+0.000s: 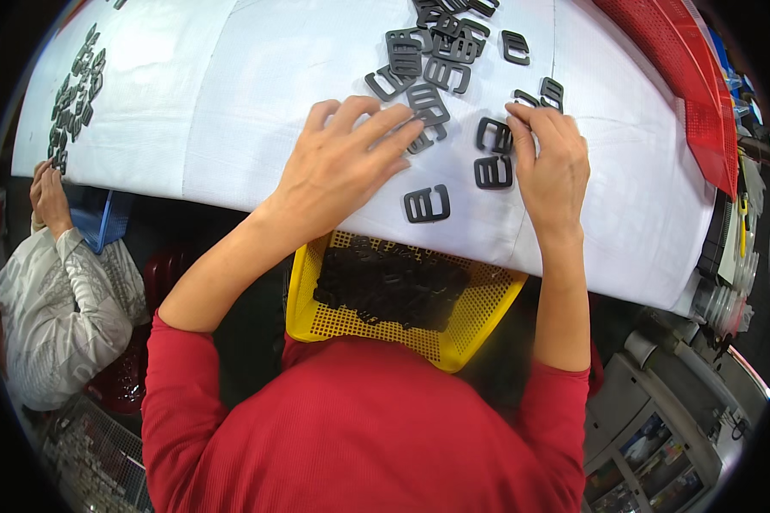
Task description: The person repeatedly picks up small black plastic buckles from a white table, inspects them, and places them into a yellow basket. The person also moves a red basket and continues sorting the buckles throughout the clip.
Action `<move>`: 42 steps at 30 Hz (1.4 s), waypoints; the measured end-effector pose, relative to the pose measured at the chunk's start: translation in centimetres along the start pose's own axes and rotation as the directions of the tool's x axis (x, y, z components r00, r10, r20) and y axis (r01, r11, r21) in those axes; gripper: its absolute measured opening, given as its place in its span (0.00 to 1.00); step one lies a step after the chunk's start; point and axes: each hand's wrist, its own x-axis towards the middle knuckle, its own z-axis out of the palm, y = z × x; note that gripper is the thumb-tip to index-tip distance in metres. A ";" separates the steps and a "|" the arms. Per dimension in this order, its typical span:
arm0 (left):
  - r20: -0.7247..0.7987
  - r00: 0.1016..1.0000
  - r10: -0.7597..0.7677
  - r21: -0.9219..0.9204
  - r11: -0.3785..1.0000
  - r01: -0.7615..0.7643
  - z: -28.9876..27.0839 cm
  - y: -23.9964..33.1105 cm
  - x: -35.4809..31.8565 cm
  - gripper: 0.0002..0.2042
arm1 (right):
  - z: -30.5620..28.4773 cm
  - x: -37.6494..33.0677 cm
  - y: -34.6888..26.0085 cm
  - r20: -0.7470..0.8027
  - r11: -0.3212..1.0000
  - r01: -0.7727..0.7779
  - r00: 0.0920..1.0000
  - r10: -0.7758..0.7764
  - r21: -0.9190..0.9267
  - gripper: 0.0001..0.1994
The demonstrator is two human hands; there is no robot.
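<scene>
My left hand (340, 162) reaches over the white table with its fingers apart, holding nothing. Its fingertips are close to the lower end of a loose heap of black plastic buckles (441, 53). To the right, my right hand (554, 162) has its thumb and forefinger drawn together; whether a buckle is between them is hidden. Beside the thumb lies a buckle (493, 135), with a second buckle (493, 173) just nearer me. Another buckle (549, 92) sits beyond the knuckles. One single buckle (427, 204) rests near the table's front edge, between my hands.
A yellow perforated basket (479, 329) holding many black buckles stands below the table edge, in front of my body. Red plastic baskets (701, 111) line the table's right side. At the far left, a co-worker's hand (51, 201) touches another group of black buckles (79, 90).
</scene>
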 end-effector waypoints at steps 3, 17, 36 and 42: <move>0.004 0.999 0.039 -0.028 0.999 -0.038 0.8 0.2 0.7 0.16 | 0.6 0.5 -1.6 0.001 0.978 0.192 0.981 -0.192 0.080 0.11; 0.097 0.933 -0.346 -0.392 0.849 0.355 -1.5 -1.5 0.1 0.14 | 2.0 0.2 -3.1 0.067 0.880 0.474 0.877 -0.476 0.040 0.06; 0.213 0.885 -0.415 -0.541 0.704 0.460 -2.2 -3.3 1.8 0.07 | 3.3 3.2 -1.1 -0.020 0.888 0.436 0.896 -0.443 -0.145 0.11; 0.332 0.854 -0.400 -0.235 0.842 0.485 -2.1 -4.7 1.8 0.08 | 3.5 1.0 -0.7 0.004 0.922 0.373 0.927 -0.374 -0.103 0.07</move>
